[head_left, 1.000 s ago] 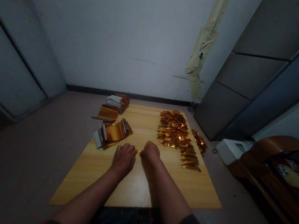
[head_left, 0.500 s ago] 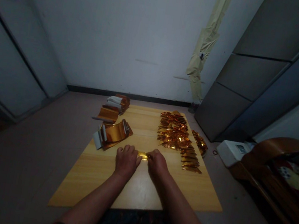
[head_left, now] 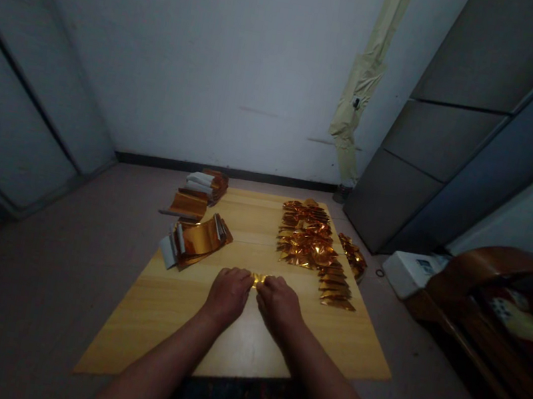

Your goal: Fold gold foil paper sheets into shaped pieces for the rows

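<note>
Two together — left hand [head_left: 228,296], right hand [head_left: 278,307] — pinching seemingly gold foil [head_left: 258,280], foil piles [head_left: 307,243] beside

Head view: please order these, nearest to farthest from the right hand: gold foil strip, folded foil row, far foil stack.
1. Gold foil strip, at right hand
2. Folded foil row, to the right
3. Far foil stack, back left

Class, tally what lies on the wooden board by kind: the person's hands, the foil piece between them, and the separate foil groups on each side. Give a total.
Hands, left hand and right hand: 2
Held foil piece: 1
Foil bundles at left: 3
Foil groups at right: 3
Total: 9
</note>
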`<state>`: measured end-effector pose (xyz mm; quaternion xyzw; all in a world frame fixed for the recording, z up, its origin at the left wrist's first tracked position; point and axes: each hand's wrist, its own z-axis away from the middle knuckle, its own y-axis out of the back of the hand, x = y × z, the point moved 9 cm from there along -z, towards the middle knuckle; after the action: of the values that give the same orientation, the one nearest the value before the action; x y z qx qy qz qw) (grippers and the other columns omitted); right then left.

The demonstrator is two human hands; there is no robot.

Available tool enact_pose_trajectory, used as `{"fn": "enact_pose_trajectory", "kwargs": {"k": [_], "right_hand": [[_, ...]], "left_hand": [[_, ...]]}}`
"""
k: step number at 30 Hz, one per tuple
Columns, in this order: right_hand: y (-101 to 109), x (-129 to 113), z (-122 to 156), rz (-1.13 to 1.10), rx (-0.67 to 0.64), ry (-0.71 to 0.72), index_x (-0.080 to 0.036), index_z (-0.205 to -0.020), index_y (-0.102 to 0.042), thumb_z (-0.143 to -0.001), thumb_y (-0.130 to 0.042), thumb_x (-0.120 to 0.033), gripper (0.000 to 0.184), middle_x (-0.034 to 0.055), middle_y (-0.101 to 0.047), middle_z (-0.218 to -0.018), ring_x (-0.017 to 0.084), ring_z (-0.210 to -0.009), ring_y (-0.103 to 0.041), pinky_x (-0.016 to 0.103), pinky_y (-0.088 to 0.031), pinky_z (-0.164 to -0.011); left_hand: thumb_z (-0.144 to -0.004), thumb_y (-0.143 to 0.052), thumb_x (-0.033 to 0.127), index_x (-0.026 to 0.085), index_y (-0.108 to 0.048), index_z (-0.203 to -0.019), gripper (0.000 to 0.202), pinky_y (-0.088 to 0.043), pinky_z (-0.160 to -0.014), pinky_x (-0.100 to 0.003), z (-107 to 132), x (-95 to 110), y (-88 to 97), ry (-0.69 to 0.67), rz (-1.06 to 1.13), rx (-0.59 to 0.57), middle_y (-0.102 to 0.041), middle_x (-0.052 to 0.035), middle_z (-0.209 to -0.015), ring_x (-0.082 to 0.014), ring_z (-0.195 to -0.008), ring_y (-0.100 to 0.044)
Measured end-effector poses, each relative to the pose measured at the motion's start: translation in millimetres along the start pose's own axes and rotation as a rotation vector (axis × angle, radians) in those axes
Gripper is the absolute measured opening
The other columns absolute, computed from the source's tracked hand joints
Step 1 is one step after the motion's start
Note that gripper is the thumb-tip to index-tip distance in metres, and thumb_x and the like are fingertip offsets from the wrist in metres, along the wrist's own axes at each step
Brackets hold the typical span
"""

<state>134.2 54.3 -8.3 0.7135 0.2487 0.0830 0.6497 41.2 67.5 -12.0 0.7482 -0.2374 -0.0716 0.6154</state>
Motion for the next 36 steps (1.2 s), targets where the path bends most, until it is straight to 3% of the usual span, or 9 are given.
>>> {"fn": "enact_pose_trajectory", "kwargs": {"k": [5,11,16,22,32,36], "right_hand": [[8.3,13.8,10.3,-0.170,0.078,-0.001,-0.021,-0.086,-0.068,-0.092,-0.052,-0.022,0.017,0.0048,-0.063,-0.098,0.017,-0.091,-0.052,0.027,-0.040,-0.082],[10.6,57.5,-5.4,-0.520,0.222,-0.332,-0.019,-0.086,-0.068,-0.082,-0.053,-0.013,0.016,0.0028,-0.063,-0.088,0.014,-0.082,-0.056,0.022,-0.040,-0.073],[4.1,54.5,-27.4,-0.501,0.075,-0.376,-0.019,-0.074,-0.067,-0.073,-0.057,-0.013,0.011,0.0000,-0.062,-0.082,0.013,-0.079,-0.055,0.020,-0.035,-0.066],[-0.4,47.7,-36.1,-0.356,-0.098,-0.413,-0.021,-0.076,-0.068,-0.069,-0.066,-0.020,0.008,-0.0013,-0.062,-0.085,0.012,-0.078,-0.054,0.020,-0.032,-0.064],[-8.1,73.6,-39.1,-0.458,-0.053,-0.481,-0.017,-0.067,-0.064,-0.064,-0.057,-0.005,0.014,-0.0002,-0.064,-0.071,0.012,-0.068,-0.053,0.020,-0.030,-0.057],[-6.2,74.2,-38.2,-0.439,-0.060,-0.545,-0.017,-0.069,-0.064,-0.071,-0.056,-0.012,0.010,0.0001,-0.063,-0.070,0.011,-0.066,-0.052,0.020,-0.029,-0.056]], "left_hand": [[-0.089,-0.052,0.018,0.024,-0.064,-0.107,0.023,-0.034,-0.083,-0.038,3.4,3.5,4.0,-0.003,0.002,0.033,-0.067,-0.0047,-0.105,-0.0212,-0.098,-0.057],[-0.095,-0.048,0.027,0.035,-0.060,-0.121,0.031,-0.031,-0.082,-0.040,7.4,6.5,5.4,-0.052,-0.039,0.053,-0.065,-0.0052,-0.113,-0.0217,-0.099,-0.057],[-0.092,-0.050,0.022,0.033,-0.063,-0.117,0.030,-0.031,-0.088,-0.043,12.9,6.9,5.2,-0.063,-0.020,0.055,-0.063,-0.0068,-0.121,-0.0237,-0.108,-0.056],[-0.087,-0.052,0.015,0.033,-0.062,-0.119,0.037,-0.030,-0.095,-0.049,17.8,8.1,6.5,-0.053,-0.005,0.042,-0.060,-0.0083,-0.131,-0.0267,-0.120,-0.052],[-0.086,-0.052,0.016,0.034,-0.063,-0.119,0.038,-0.031,-0.094,-0.051,18.3,6.9,5.9,-0.041,0.012,0.029,-0.060,-0.0080,-0.132,-0.0281,-0.121,-0.052],[-0.088,-0.051,0.016,0.034,-0.063,-0.118,0.037,-0.031,-0.093,-0.050,17.3,8.5,6.7,-0.035,0.011,0.014,-0.060,-0.0079,-0.131,-0.0272,-0.120,-0.053]]}}
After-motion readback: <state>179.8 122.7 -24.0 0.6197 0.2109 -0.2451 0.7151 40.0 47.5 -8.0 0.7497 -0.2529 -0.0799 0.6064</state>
